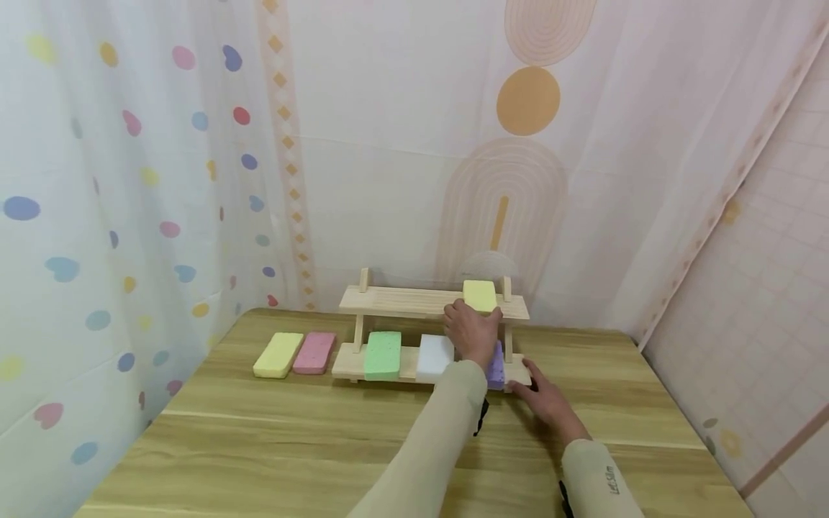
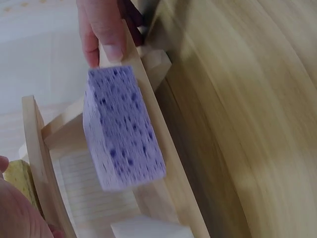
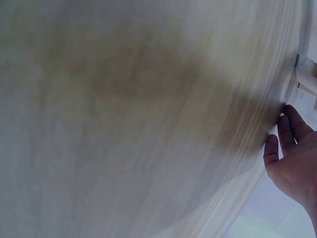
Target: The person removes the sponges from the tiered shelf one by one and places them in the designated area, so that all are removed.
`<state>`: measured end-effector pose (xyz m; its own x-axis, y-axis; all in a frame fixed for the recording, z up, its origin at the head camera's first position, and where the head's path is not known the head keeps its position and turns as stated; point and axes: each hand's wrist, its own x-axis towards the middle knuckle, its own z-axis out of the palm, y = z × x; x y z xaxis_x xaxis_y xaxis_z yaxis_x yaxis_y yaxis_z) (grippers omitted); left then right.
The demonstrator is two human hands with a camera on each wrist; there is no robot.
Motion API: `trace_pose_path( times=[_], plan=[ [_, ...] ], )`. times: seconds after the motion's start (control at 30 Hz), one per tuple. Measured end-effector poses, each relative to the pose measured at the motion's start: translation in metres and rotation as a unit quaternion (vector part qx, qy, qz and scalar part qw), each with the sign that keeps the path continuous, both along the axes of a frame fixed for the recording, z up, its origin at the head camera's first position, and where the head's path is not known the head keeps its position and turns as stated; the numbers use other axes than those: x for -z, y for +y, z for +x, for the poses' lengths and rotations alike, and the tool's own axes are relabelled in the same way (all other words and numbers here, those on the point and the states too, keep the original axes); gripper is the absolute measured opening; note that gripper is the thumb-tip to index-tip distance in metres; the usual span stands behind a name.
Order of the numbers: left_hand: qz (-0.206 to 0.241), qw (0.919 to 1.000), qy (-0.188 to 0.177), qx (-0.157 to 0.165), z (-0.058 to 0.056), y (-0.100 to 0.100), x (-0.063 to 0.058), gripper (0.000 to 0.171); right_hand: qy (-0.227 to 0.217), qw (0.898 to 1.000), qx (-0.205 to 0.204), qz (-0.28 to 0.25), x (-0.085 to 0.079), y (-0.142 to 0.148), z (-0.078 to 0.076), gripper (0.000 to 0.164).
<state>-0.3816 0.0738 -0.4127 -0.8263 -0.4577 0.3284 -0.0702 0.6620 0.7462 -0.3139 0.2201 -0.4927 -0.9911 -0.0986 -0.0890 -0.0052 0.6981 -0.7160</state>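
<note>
A two-tier wooden rack [image 1: 408,301] stands on the table. On the right part of its upper board lies a yellow sponge [image 1: 479,293], and my left hand [image 1: 473,332] grips the front end of it between thumb and fingers. My right hand [image 1: 550,404] holds the right end of the lower board, thumb on top, beside a purple sponge [image 2: 124,129]. That purple sponge is partly hidden behind my left hand in the head view. Also on the lower board lie a white sponge [image 1: 435,357] and a green sponge [image 1: 383,355].
Left of the rack, another yellow sponge [image 1: 278,355] and a pink sponge [image 1: 314,352] lie side by side on the wooden table [image 1: 272,446]. A patterned curtain [image 1: 376,180] hangs behind the rack, close to the table's back edge.
</note>
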Motion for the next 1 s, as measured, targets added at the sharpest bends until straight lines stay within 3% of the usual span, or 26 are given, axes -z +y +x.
trace_pose_path(
  times=[0.27,0.6,1.0],
  plan=[
    [0.023,0.9986,0.029,0.036,-0.004,-0.017,-0.003,0.070,0.003,1.000,-0.015,0.009,-0.003,0.010,-0.005,0.085],
    [0.003,0.9982,0.032,0.050,-0.009,-0.037,-0.009,0.071,-0.015,1.000,-0.018,0.011,-0.006,0.028,-0.011,0.088],
    [0.016,0.9949,0.056,0.083,-0.009,-0.066,-0.026,0.072,-0.018,0.999,-0.032,0.014,-0.008,0.045,-0.015,0.089]
  ],
)
